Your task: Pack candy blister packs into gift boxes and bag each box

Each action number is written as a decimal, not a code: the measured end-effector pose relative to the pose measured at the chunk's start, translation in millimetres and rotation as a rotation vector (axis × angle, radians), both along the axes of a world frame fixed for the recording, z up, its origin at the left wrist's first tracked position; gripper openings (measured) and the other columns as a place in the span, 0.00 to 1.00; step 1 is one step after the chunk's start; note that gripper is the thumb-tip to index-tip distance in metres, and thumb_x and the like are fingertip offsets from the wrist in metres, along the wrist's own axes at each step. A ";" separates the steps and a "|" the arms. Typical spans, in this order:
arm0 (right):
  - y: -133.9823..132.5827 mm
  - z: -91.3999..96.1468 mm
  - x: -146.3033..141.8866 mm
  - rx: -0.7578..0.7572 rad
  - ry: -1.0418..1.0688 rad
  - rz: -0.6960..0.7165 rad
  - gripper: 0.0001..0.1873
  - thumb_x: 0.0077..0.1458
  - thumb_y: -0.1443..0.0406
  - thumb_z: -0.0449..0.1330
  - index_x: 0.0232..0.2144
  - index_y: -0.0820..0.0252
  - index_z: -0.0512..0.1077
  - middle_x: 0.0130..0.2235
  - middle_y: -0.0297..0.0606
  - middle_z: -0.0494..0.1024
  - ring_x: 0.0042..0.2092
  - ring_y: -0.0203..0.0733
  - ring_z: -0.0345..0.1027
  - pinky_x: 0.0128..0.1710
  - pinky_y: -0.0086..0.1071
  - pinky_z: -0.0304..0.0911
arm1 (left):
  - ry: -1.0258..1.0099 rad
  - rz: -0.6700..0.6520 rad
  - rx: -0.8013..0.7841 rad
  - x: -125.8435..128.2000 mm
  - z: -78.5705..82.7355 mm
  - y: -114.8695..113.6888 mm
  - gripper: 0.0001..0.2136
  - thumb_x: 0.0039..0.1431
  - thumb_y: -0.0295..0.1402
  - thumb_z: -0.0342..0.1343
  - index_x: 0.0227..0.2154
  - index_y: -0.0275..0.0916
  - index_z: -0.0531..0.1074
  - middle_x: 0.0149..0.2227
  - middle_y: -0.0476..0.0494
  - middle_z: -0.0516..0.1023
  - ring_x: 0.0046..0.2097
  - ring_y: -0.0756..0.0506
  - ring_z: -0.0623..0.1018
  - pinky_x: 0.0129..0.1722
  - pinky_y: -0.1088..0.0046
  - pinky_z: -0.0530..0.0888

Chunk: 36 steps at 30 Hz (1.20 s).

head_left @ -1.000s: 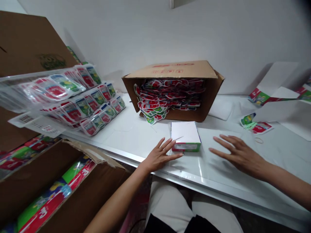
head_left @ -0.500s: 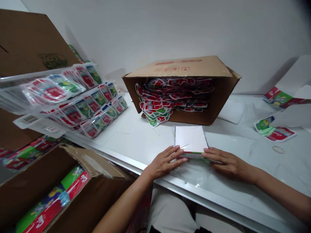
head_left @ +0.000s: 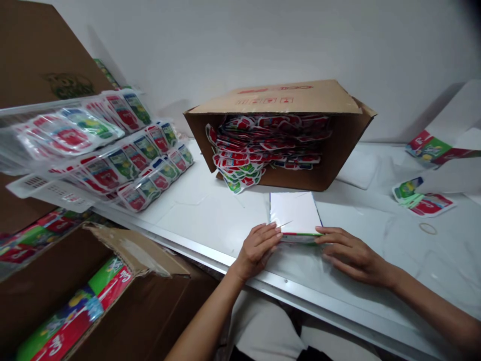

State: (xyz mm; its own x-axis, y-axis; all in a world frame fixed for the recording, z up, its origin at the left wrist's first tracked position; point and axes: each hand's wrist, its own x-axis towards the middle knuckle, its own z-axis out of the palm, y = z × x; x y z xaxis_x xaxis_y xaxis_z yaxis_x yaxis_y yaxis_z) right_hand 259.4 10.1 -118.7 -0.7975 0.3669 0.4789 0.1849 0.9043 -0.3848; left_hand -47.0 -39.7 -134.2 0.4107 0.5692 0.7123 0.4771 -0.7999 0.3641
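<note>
A small flat carton with a plain white top and a coloured near edge lies on the table in front of me. My left hand is closed on its near left corner, fingers together on top and the thumb hidden. At the near right corner, my right hand touches the edge with its fingertips, its fingers stretched out and slightly apart. Just behind the carton, an opened cardboard box lies on its side. Many red and green bottle-shaped packets fill it, some spilling from its lower left.
On the left, a clear rack holds rows of similar packets. Below it, an open cardboard box contains printed cola cartons. At right lie loose packets, a rubber band and an opened printed carton. The table's metal edge runs before me.
My left hand has drawn its fingers closer together at the carton's corner. The fingers of my right hand have shifted slightly along the edge. The carton has hardly moved; the view has shifted a little.
</note>
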 end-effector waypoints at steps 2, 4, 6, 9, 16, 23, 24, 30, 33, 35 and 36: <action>-1.5 0.0 -1.2 -0.049 0.040 -0.022 0.11 0.56 0.75 0.57 0.39 0.57 0.68 0.48 0.45 0.74 0.61 0.51 0.58 0.55 0.46 0.65 | -0.015 0.015 0.004 0.8 -0.3 -0.3 0.21 0.65 0.26 0.49 0.60 0.41 0.62 0.56 0.34 0.73 0.60 0.39 0.70 0.54 0.53 0.72; -2.4 0.7 -2.5 -0.078 0.072 -0.050 0.10 0.56 0.75 0.57 0.37 0.57 0.67 0.49 0.45 0.73 0.60 0.50 0.60 0.54 0.44 0.66 | -0.035 0.039 0.003 1.8 -0.7 -0.3 0.21 0.65 0.27 0.49 0.60 0.42 0.62 0.58 0.33 0.70 0.58 0.40 0.72 0.51 0.57 0.74; -2.5 1.7 -3.1 -0.091 0.086 -0.066 0.10 0.56 0.76 0.56 0.37 0.57 0.66 0.51 0.46 0.72 0.59 0.49 0.62 0.54 0.43 0.66 | -0.035 0.045 0.001 2.6 -0.5 0.4 0.21 0.65 0.27 0.49 0.60 0.42 0.62 0.58 0.34 0.71 0.57 0.41 0.73 0.50 0.58 0.74; -2.2 0.3 -3.0 -0.130 0.125 -0.082 0.12 0.58 0.76 0.54 0.41 0.55 0.66 0.51 0.45 0.71 0.57 0.46 0.65 0.53 0.40 0.67 | -0.039 0.027 0.007 3.8 0.6 1.6 0.21 0.64 0.26 0.50 0.60 0.41 0.63 0.52 0.36 0.76 0.57 0.40 0.73 0.51 0.57 0.73; -18.4 -16.2 -25.0 -0.447 0.472 -0.370 0.05 0.63 0.69 0.53 0.39 0.53 0.64 0.44 0.39 0.74 0.48 0.43 0.73 0.48 0.39 0.70 | -0.238 0.231 -0.078 14.4 -3.8 -2.1 0.15 0.64 0.24 0.50 0.51 0.43 0.70 0.43 0.44 0.82 0.50 0.44 0.78 0.61 0.48 0.64; -25.7 -19.0 -39.7 -0.711 0.653 -0.627 0.11 0.59 0.59 0.59 0.44 0.55 0.69 0.38 0.39 0.79 0.42 0.43 0.75 0.42 0.36 0.71 | -0.416 0.342 -0.111 28.5 -0.7 -1.9 0.10 0.64 0.26 0.50 0.44 0.42 0.74 0.38 0.45 0.81 0.45 0.46 0.79 0.52 0.60 0.76; -24.6 -20.9 -39.6 -0.731 0.682 -0.636 0.10 0.59 0.58 0.60 0.42 0.55 0.71 0.37 0.39 0.79 0.40 0.43 0.74 0.42 0.36 0.71 | -0.429 0.362 -0.106 30.2 -0.3 -1.9 0.10 0.64 0.25 0.51 0.44 0.42 0.74 0.37 0.46 0.81 0.45 0.45 0.79 0.51 0.61 0.76; -22.3 -32.8 -47.1 -1.046 0.965 -0.662 0.12 0.57 0.54 0.61 0.34 0.56 0.71 0.27 0.32 0.74 0.29 0.36 0.69 0.29 0.30 0.70 | -0.522 0.471 -0.143 40.5 -5.9 -4.2 0.10 0.65 0.26 0.50 0.44 0.42 0.75 0.35 0.46 0.80 0.42 0.46 0.79 0.47 0.65 0.77; -22.9 -32.2 -51.1 -1.083 0.981 -0.689 0.13 0.55 0.53 0.62 0.33 0.56 0.71 0.26 0.32 0.73 0.27 0.36 0.68 0.26 0.29 0.68 | -0.623 0.526 -0.218 45.8 -8.8 -4.8 0.10 0.64 0.30 0.53 0.46 0.42 0.75 0.36 0.45 0.80 0.39 0.46 0.80 0.41 0.68 0.78; -22.8 -30.5 -52.5 -1.087 0.987 -0.705 0.13 0.55 0.53 0.62 0.33 0.56 0.71 0.25 0.31 0.71 0.26 0.36 0.66 0.23 0.28 0.66 | -0.699 0.572 -0.261 49.2 -8.7 -4.4 0.10 0.63 0.32 0.55 0.45 0.41 0.77 0.37 0.44 0.81 0.38 0.46 0.80 0.40 0.70 0.78; -22.8 -29.6 -53.2 -1.088 0.992 -0.705 0.13 0.55 0.53 0.62 0.33 0.57 0.71 0.24 0.31 0.71 0.26 0.35 0.65 0.22 0.27 0.65 | -0.734 0.596 -0.280 50.9 -7.8 -4.1 0.09 0.62 0.33 0.57 0.44 0.41 0.77 0.37 0.44 0.81 0.39 0.46 0.80 0.40 0.70 0.78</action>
State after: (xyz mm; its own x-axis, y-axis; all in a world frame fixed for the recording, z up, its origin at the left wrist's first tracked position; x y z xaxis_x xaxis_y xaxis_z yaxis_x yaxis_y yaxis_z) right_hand 206.3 -12.6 -148.3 0.1102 0.9931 -0.0413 -0.2744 -0.0096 -0.9616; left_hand 3.9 -43.7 -142.0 -0.4882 0.7265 0.4836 0.3537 -0.3418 0.8707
